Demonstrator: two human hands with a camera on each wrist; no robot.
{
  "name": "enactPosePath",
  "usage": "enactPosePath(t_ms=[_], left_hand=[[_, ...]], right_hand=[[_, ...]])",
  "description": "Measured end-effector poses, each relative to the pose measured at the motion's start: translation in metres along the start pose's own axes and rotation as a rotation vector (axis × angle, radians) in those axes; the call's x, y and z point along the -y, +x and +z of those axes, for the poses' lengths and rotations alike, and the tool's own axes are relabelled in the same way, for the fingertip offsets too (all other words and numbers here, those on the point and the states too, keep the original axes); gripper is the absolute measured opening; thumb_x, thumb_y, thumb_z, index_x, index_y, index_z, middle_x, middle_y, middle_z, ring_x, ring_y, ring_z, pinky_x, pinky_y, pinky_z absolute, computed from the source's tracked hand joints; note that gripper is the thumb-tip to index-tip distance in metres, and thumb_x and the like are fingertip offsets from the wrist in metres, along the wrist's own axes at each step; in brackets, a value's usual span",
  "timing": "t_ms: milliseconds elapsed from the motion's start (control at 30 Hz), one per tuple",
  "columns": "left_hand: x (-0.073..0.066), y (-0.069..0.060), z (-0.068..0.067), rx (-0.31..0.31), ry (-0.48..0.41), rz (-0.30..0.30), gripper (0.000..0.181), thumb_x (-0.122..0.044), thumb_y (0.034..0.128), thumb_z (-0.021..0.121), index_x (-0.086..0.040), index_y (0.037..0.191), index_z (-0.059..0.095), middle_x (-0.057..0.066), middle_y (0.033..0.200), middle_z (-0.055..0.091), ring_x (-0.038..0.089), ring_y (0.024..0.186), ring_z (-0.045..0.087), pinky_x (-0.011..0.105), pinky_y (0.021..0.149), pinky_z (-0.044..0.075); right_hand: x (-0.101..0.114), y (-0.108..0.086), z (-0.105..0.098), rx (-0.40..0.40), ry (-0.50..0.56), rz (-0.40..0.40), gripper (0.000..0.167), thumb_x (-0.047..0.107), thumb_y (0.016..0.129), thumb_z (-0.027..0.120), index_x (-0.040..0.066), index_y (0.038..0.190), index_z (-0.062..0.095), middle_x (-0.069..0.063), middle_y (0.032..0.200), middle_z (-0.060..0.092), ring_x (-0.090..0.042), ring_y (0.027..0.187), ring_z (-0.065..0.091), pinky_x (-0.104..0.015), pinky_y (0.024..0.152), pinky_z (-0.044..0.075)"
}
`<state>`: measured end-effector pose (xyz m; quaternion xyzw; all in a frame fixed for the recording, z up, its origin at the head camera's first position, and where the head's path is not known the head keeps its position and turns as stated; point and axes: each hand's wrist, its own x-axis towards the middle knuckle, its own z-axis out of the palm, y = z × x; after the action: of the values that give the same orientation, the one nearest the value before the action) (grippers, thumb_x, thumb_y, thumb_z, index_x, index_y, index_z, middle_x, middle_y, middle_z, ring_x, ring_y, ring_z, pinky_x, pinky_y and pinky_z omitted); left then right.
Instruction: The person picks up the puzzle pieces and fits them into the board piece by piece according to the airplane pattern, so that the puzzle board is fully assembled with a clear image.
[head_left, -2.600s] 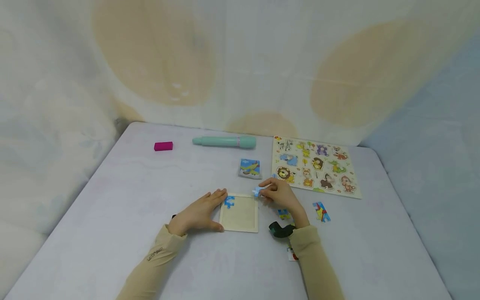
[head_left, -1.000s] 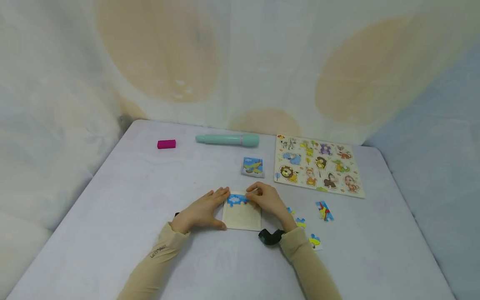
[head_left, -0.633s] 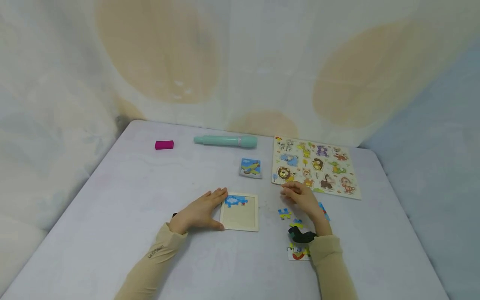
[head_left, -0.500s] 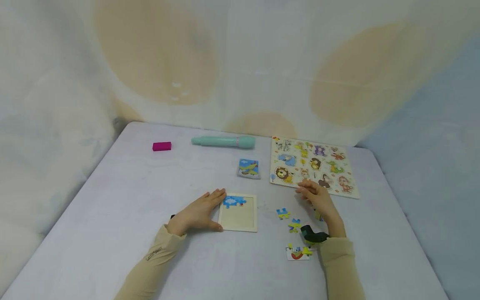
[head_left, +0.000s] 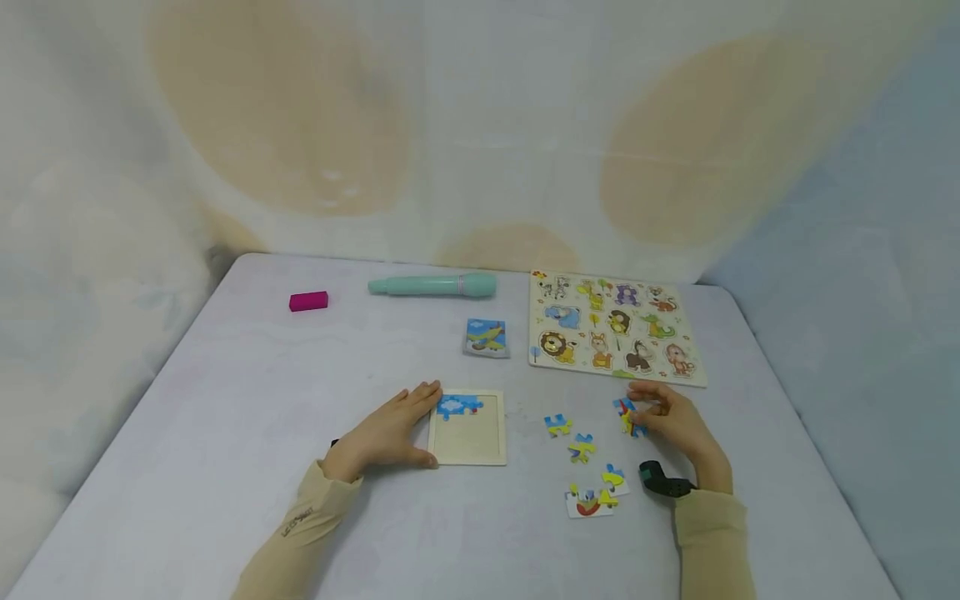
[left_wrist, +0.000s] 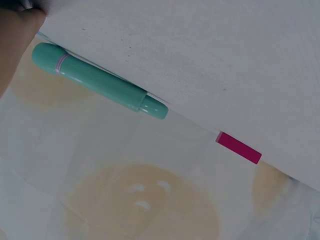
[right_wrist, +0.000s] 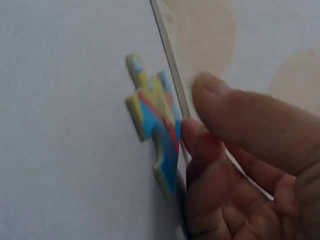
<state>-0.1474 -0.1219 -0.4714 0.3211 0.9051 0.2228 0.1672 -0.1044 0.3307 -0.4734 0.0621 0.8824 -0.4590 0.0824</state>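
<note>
My left hand lies spread along the left side of a small square wooden puzzle tray, fingertips at its upper corner and thumb at its lower one. Joined blue sky pieces fill the tray's top left. My right hand is beside some blue, red and yellow jigsaw pieces. In the right wrist view those pieces lie close to the fingertips, with the thumb held away from them; whether a fingertip touches them, I cannot tell. Only part of the left hand shows in its wrist view.
Several loose jigsaw pieces lie between tray and right hand, with more nearer the front. A small airplane-picture puzzle, an animal puzzle board, a mint-green microphone-shaped object and a magenta block lie farther back.
The right hand brought a blue piece to the tray's top row and left it there. It then moved right to the red-and-blue pieces. The left hand stayed on the tray.
</note>
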Motion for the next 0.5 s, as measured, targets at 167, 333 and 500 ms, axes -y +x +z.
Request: enactPosePath(t_ms=[167,333,500], left_hand=[[-0.0007,-0.0017,0.0000,0.000,-0.002,0.000,0.104,-0.037,0.0721,0.084,0.000,0.151,0.028,0.012,0.161,0.024,0.031,0.149,0.021,0.049,0.123,0.017],[-0.0013,-0.0017,-0.0012,-0.004,0.003,0.004,0.103,-0.036,0.0723,0.084,0.000,0.151,0.028,0.013,0.160,0.024,0.031,0.149,0.022,0.050,0.123,0.018],[-0.0018,-0.0006,-0.0017,-0.001,-0.003,0.003,0.104,-0.036,0.0720,0.084,0.000,0.151,0.028,0.013,0.160,0.024,0.031,0.149,0.022,0.050,0.123,0.017]], right_hand=[[0.0018,-0.0021,0.0016,0.044,-0.042,-0.090,0.056,0.007,0.085,0.071,0.001,0.136,0.050,-0.025,0.126,0.056,-0.008,0.069,0.050,-0.020,0.059,0.046],[0.0065,-0.0012,0.0028,0.054,-0.081,-0.111,0.053,0.002,0.085,0.070,0.002,0.134,0.052,-0.016,0.093,0.050,-0.013,0.065,0.038,-0.022,0.055,0.035],[0.0079,0.0004,0.0045,0.050,-0.124,-0.058,0.038,0.006,0.088,0.067,-0.002,0.124,0.057,-0.004,0.077,0.043,-0.013,0.063,0.037,-0.024,0.055,0.032]])
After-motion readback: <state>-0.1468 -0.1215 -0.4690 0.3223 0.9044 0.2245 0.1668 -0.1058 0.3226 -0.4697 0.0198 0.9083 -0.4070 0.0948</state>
